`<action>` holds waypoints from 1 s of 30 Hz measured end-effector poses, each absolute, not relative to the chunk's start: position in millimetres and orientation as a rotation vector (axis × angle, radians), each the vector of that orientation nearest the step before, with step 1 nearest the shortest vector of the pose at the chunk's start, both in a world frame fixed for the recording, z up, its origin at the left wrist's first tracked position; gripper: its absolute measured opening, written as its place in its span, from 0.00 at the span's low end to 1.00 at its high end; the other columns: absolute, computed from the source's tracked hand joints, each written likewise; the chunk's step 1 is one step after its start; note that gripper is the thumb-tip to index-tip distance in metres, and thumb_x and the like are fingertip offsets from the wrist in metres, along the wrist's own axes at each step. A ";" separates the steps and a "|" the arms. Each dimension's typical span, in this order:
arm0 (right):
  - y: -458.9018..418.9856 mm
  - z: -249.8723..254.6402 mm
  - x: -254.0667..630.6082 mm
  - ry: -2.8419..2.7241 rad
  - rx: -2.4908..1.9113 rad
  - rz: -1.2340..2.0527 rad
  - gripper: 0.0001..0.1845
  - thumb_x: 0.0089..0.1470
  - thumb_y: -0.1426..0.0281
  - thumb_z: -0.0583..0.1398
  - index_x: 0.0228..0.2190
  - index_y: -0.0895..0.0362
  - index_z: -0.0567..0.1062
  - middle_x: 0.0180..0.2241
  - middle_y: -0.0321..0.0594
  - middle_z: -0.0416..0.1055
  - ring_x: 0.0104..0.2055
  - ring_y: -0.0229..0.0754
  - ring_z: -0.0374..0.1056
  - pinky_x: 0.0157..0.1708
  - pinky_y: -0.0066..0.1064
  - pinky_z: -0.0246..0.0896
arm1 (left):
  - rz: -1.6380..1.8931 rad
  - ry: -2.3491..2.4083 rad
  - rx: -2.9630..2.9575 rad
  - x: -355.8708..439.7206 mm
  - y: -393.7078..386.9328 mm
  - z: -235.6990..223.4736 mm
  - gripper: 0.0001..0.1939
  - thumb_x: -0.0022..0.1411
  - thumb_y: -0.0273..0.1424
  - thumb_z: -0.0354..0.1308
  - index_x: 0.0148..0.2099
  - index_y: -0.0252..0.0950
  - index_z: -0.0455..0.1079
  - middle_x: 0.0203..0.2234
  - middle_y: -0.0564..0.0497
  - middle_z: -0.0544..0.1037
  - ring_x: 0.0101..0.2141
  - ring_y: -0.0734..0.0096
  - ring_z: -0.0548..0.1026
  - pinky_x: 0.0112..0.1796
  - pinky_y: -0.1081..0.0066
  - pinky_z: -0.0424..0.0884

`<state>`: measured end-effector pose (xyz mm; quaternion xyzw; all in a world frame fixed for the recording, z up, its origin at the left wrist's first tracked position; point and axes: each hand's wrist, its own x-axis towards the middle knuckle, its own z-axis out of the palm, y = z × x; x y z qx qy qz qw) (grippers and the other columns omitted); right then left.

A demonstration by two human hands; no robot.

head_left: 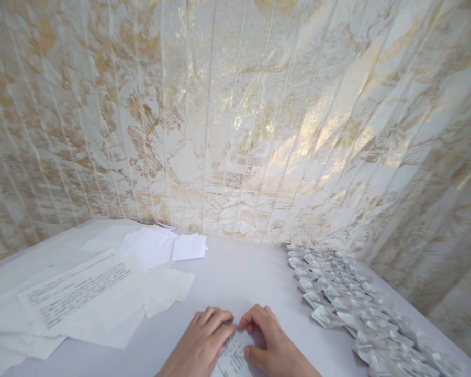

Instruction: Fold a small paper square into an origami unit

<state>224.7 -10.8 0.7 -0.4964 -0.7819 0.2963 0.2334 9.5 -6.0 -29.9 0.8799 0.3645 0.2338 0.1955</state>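
Observation:
My left hand (204,343) and my right hand (267,340) meet at the bottom middle of the view, on a pale table (235,272). Their fingers are curled and press down on a small printed paper piece (235,358) that lies flat between them. The fingertips of both hands almost touch above the paper. Most of the paper is hidden under the hands.
Printed sheets (82,298) and small blank white paper pieces (160,246) lie spread on the left. A long heap of several folded paper shapes (357,309) runs along the right side. A white and gold patterned curtain (235,115) hangs behind the table.

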 end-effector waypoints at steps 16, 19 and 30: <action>-12.8 -27.1 205.5 -1.975 -0.880 0.488 0.11 0.51 0.80 0.56 0.32 0.52 0.63 0.32 0.33 0.68 0.34 0.40 0.66 0.35 0.29 0.59 | 0.986 0.962 2.093 7.0 -15.9 -3.6 0.08 0.70 0.26 0.46 0.39 0.42 0.64 0.35 0.55 0.67 0.37 0.69 0.71 0.40 0.72 0.65; -14.1 -26.2 200.9 -2.068 -0.793 0.099 0.12 0.48 0.81 0.54 0.32 0.52 0.62 0.29 0.33 0.67 0.30 0.41 0.63 0.31 0.31 0.54 | 1.011 1.047 2.107 7.6 -16.3 -5.3 0.10 0.65 0.20 0.47 0.37 0.41 0.60 0.34 0.55 0.68 0.37 0.68 0.70 0.39 0.71 0.65; -12.4 -17.9 207.2 -2.415 -0.978 0.390 0.13 0.41 0.75 0.67 0.32 0.55 0.74 0.34 0.36 0.72 0.36 0.43 0.66 0.38 0.32 0.58 | 0.563 1.267 2.372 14.5 -18.7 1.9 0.12 0.52 0.14 0.51 0.31 0.37 0.61 0.33 0.52 0.72 0.39 0.62 0.69 0.40 0.64 0.61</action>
